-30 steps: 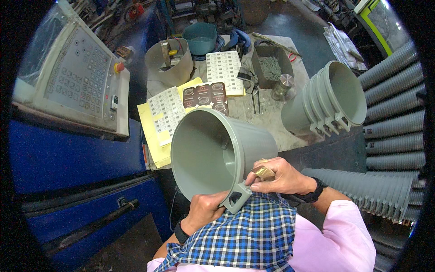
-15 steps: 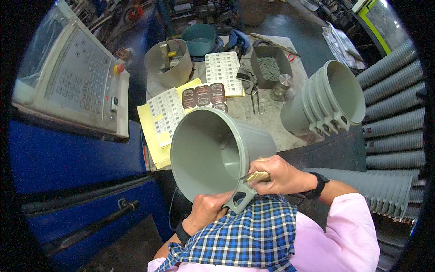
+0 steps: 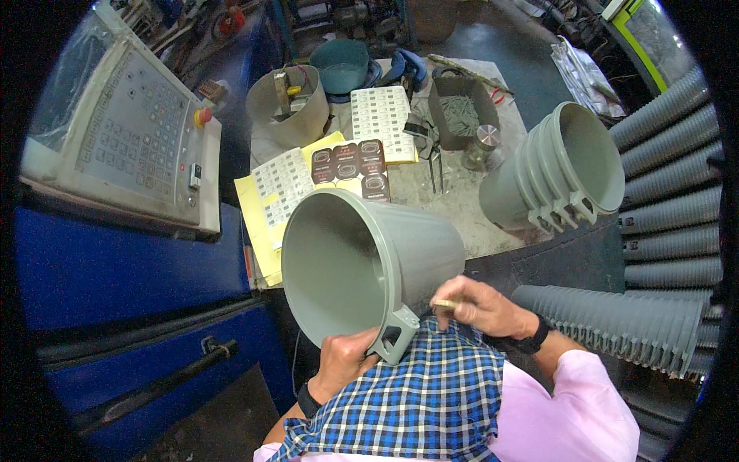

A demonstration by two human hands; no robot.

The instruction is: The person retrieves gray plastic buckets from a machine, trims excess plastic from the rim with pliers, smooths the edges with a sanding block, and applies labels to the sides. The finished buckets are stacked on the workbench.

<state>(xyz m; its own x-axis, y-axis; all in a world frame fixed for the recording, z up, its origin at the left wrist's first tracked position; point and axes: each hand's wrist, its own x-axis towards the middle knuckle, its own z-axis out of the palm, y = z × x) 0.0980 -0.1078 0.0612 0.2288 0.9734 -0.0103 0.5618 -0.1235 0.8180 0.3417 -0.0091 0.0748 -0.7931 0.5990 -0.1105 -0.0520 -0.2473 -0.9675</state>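
A grey-green plastic bucket (image 3: 431,239) lies tilted in front of me, its mouth toward the lower left and its handle loop (image 3: 398,336) facing me. My left hand (image 3: 348,358) is closed on the rim right beside that loop. My right hand (image 3: 479,306) is just right of the loop, apart from it, with its fingers curled round a knife (image 3: 444,303). Only the yellowish end of the knife shows; its blade is hidden now. The near side of the bucket rests against my blue checked apron (image 3: 416,400).
A stack of buckets (image 3: 531,169) lies at the table's right, beside longer nested stacks (image 3: 616,323). Label sheets (image 3: 381,115), a jar (image 3: 483,146), a grey bin of strips (image 3: 462,115) and a tub (image 3: 289,104) occupy the table (image 3: 408,181). Left stands a control panel (image 3: 138,131).
My right hand has moved off the handle loop with the knife, whose blade has gone out of sight. The bucket has turned and shifted slightly left, with my left hand still on it.
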